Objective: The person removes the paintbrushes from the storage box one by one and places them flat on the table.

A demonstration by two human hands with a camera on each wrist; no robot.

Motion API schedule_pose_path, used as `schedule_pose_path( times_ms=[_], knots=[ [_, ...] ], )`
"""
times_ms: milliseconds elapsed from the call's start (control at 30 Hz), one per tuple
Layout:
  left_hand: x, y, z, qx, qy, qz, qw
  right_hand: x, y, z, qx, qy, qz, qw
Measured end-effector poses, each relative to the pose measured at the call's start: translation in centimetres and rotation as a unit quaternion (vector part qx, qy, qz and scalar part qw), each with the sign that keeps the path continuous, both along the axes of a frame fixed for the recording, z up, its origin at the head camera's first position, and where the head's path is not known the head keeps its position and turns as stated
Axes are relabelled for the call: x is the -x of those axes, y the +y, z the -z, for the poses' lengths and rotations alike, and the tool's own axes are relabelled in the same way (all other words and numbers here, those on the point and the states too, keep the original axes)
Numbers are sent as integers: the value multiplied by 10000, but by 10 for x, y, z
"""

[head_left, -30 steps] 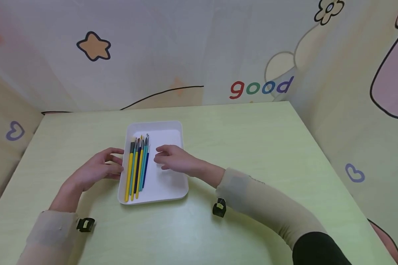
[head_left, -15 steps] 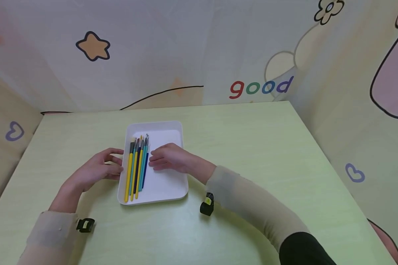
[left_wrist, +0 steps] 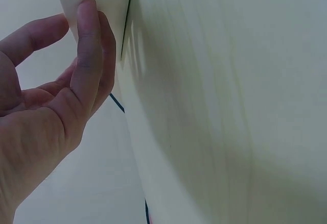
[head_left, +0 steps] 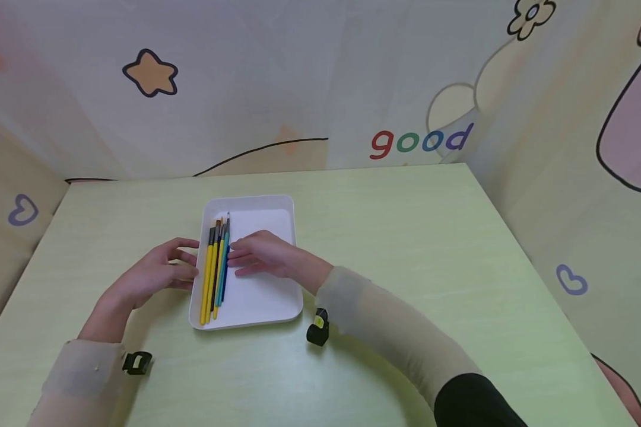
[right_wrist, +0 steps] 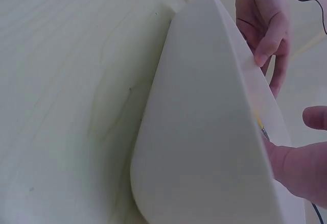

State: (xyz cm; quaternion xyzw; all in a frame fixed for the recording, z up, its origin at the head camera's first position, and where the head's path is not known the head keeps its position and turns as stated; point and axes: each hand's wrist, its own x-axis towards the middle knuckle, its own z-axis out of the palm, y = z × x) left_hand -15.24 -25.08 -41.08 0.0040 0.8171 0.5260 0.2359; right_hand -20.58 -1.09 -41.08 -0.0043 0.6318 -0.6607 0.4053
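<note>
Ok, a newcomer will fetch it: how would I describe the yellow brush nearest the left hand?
On the pale table lies a white tray. In it, slim paintbrushes lie side by side. Your brush has a yellow handle and, unlike its neighbours, has no other brush between it and the tray wall by the left hand.

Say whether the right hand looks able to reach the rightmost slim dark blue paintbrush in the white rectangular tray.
Likely yes: the right hand is just beside that dark blue paintbrush, with no other brush visible between them.
</note>
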Motion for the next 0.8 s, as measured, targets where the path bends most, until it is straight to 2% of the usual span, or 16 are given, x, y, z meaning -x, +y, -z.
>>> schedule_pose_path(
  times_ms=[500,633,800],
  knots=[
    [0,1,-2,-73,-12,67,9999,-4,-25,9,149,105,-112,9998],
    [0,0,-1,-108,-3,90,9999,-8,-33,11,4,349,-137,9993],
    [0,0,0,-230,39,125,9997,-13,-45,19,-374,836,111,9957]
  ],
)
